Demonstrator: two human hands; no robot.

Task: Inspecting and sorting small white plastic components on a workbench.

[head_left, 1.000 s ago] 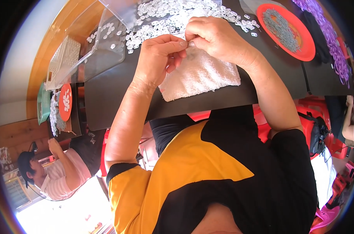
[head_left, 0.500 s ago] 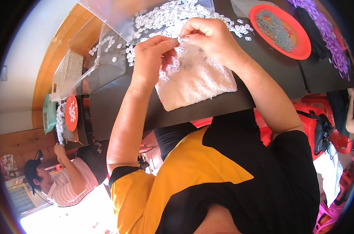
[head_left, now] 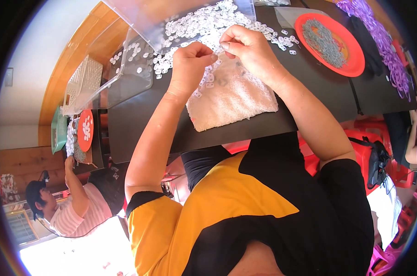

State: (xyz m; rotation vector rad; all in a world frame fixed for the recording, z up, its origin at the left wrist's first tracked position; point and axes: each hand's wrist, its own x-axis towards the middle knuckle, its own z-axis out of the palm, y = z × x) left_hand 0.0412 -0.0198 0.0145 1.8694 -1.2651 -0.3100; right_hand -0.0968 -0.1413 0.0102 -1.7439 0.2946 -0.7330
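Over a beige towel (head_left: 236, 103) at the table edge, my left hand (head_left: 190, 66) is closed, thumb against curled fingers. A few white plastic pieces with holes (head_left: 210, 79) hang or lie just beside it, above the towel; what joins them is too small to see. My right hand (head_left: 252, 51) is in a pinch just to the right, its fingertips a short way from the left ones. Whatever is between either hand's fingertips is too small to make out. Beyond both hands spreads a heap of similar white pieces (head_left: 197, 25).
A clear plastic box (head_left: 139, 25) lies tipped around the heap. At right are a red plate (head_left: 357, 57) of thin grey metal pins and a bundle of purple strips (head_left: 390, 60). To the left, another person (head_left: 73, 202) works beside a red plate (head_left: 90, 120) of white pieces.
The fingertips of my two hands have drawn apart, from nearly touching to a small gap. Both hands have shifted slightly to the right in the picture.
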